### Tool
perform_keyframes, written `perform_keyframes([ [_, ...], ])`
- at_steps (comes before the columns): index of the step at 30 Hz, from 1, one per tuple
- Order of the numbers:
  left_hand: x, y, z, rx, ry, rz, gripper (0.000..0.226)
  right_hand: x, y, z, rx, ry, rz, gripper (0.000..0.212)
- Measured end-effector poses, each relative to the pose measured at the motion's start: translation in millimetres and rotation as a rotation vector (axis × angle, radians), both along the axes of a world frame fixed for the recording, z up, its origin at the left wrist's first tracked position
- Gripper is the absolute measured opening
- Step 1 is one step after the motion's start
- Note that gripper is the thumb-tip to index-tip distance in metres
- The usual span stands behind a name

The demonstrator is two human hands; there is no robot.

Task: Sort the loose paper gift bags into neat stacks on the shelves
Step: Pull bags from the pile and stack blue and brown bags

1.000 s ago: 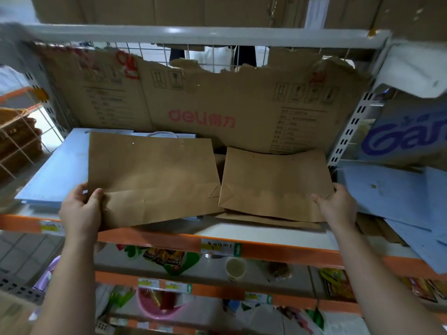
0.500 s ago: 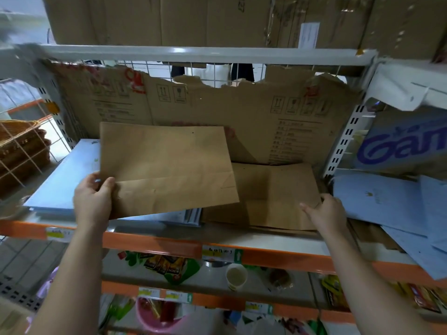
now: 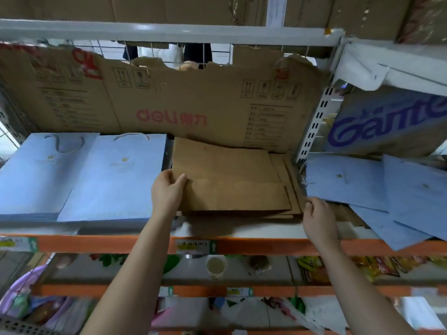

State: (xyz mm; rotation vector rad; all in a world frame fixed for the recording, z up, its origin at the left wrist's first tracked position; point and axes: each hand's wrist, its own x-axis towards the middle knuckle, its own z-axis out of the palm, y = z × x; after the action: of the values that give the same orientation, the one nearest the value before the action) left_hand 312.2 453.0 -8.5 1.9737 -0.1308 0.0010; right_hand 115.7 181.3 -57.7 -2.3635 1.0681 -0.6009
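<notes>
Soft, even indoor light falls from above. A bright glare streak runs along the grey metal shelf beam [image 3: 145,29] at the top. The pale blue paper gift bags [image 3: 101,180] look washed out, their gold print faint. The flat brown paper gift bags [image 3: 229,187] cast a narrow dark shadow on the white shelf board [image 3: 254,229]. The lower shelves are dim and smeared. The wide lens makes the white perforated upright post [image 3: 314,122] lean. Print on the torn brown cardboard sheet [image 3: 217,112] is soft.
</notes>
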Motion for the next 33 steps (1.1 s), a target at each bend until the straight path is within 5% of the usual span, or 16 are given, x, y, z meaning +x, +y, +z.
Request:
perform_keyframes([
  [4, -12.2, -19.9, -6.9, 0.107, 0.012, -0.076, 0.069, -11.2, 0.0, -2.6, -0.052, 0.019, -0.014, 0.03],
  [7, -11.9, -30.8, -15.2, 0.232, -0.019, -0.062, 0.082, -14.7, 0.2, -7.8, -0.089, 0.008, 0.006, 0.029],
  [16, -24.3, -55.3, -28.7, 0.627, -0.378, -0.081, 0.063, -14.3, 3.7, -10.7, -0.14, 0.047, -0.007, 0.032],
  [23, -35.6, -75.8, -29.1, 0.507, -0.472, -0.482, 0.048, -34.7, 14.0, -1.4, -0.031, -0.088, -0.005, 0.031],
  [33, -111.5, -182.0, -21.4, 0.466, -0.597, -0.777, 0.037, -107.5, -41.5, 13.2, -0.076, -0.192, -0.134, 0.03],
])
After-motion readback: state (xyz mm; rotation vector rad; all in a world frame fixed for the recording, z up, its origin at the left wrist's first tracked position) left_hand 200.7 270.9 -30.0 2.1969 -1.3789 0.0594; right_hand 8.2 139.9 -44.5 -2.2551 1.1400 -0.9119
